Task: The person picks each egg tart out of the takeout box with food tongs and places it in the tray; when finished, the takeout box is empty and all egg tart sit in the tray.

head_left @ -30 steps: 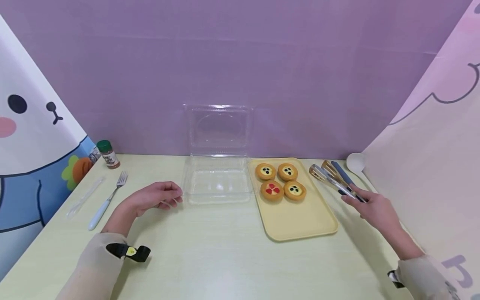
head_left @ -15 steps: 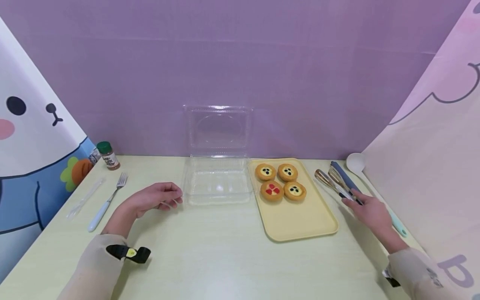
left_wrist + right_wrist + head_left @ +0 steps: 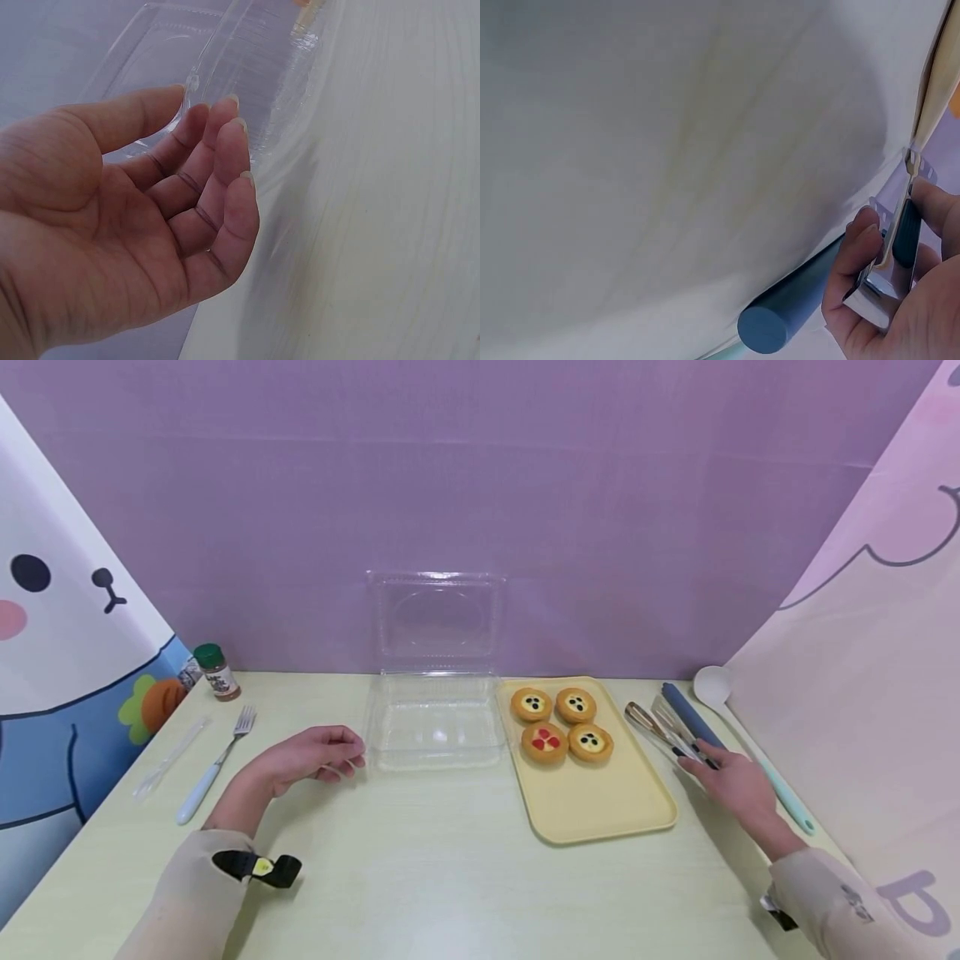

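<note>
The right hand [image 3: 738, 785] reaches forward along the right side of the tabletop [image 3: 450, 877], forearm stretched out, knuckles up. Its grip is clenched round the handle end of a pair of metal tongs [image 3: 660, 731]: in the right wrist view the fingers [image 3: 855, 255] curl over the steel arms from one side and the thumb presses from the other. The tongs lie low over the tabletop, their tips pointing away from the grip toward the back wall; they are silver with dark pads on the handle. Just right of the grip lies a dark blue cylinder [image 3: 690, 714], and beyond that a white spoon with a pale green handle [image 3: 750, 747]. Left of the grip sits a yellow tray [image 3: 600, 802] carrying four small tarts [image 3: 562, 727].

The left hand [image 3: 311, 756] rests on its side on the tabletop, grip released, fingers loosely bent and holding nothing. Its fingertips [image 3: 236, 124] are right at the near corner of an open clear plastic clamshell box [image 3: 435, 718], whose lid stands upright against the wall.
</note>
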{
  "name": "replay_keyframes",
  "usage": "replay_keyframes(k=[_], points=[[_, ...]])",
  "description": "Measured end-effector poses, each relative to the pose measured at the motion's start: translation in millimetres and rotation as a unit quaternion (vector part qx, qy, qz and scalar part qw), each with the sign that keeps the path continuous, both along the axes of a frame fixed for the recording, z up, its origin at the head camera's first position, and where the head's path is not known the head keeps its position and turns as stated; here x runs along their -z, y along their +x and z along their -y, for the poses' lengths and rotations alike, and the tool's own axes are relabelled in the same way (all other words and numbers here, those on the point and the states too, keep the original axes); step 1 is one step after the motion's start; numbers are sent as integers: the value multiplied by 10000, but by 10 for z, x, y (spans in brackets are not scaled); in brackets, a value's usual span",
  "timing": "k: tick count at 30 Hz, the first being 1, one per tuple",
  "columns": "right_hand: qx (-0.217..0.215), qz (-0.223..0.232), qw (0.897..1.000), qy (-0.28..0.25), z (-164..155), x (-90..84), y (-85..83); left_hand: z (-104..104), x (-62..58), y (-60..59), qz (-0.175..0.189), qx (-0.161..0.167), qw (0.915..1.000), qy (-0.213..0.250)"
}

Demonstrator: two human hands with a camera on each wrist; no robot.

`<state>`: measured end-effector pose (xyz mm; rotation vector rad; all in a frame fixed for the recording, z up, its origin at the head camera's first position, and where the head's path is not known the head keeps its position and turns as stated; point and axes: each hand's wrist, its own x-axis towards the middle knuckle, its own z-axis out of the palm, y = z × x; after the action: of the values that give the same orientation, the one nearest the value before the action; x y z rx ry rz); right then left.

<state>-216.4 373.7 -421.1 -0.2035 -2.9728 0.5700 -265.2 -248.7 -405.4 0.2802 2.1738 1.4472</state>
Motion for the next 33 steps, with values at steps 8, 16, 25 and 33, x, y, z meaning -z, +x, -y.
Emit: replay_keyframes(k=[8, 16, 25, 33], points=[[-41, 136, 9998, 115, 20, -24, -14, 1, 8, -3, 6, 3, 10000, -12], [-285, 291, 9990, 198, 41, -88, -20, 4, 3, 1, -13, 3, 10000, -12], [-125, 535, 9976, 416, 32, -72, -44, 2, 0, 13, -29, 0, 10000, -23], [1, 598, 9967, 546, 15, -49, -55, 1, -1, 8, -25, -15, 10000, -29]])
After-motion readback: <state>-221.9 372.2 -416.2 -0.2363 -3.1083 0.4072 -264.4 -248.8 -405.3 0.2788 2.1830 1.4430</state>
